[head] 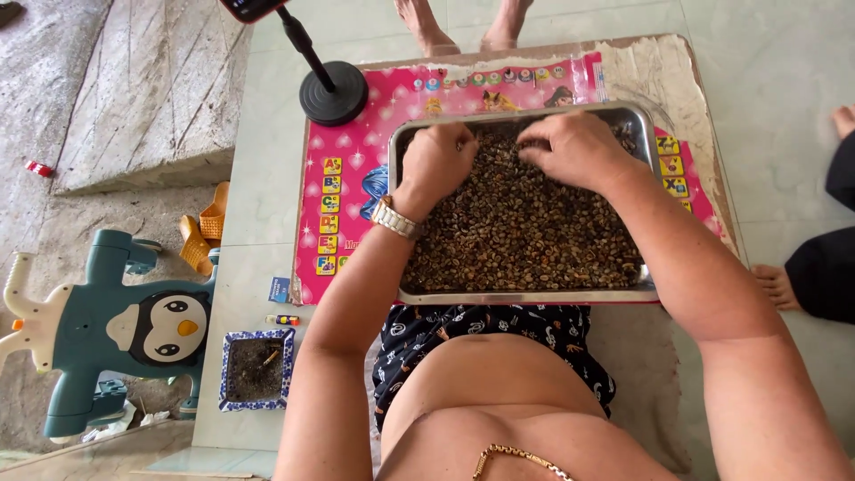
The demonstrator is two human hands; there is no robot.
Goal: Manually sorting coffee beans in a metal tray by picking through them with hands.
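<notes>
Two hands are down in the tray, both at its far end. Start from the left, please. (Observer 1)

Far left, off the work: a teal penguin-shaped plastic seat [134,330] on the floor, and a square blue-and-white dish [256,367] of ash beside the person's left arm. A round black stand base [333,93] sits on the corner of a pink picture mat [347,178]. (Observer 2)

And the left hand? (Observer 1)

The left hand [436,160], with a wristwatch [394,216] just below it, lies knuckles up and fingers curled down into the beans [525,236]. Whether it holds any cannot be told. (Observer 2)

The beans themselves? (Observer 1)

Small, dry, mottled brown and tan, spread in a thin even layer across a shallow steel tray [525,296]. The tray rests on the mat, just in front of the person's lap. (Observer 2)

Right hand? (Observer 1)

The right hand [574,147] is beside the left, near but apart, fingers bent with the tips drawn together on the layer. A grip on anything is hidden. (Observer 2)

Step in hand? (Observer 1)

Judged as picking through the beans, working the far strip; the near part looks undisturbed. A next move would call for a fine fingertip pinch and a light touch, so that loose beans stay inside the low rim. At far right, another person's foot [777,285] rests on the tiles, well apart. (Observer 2)
</notes>
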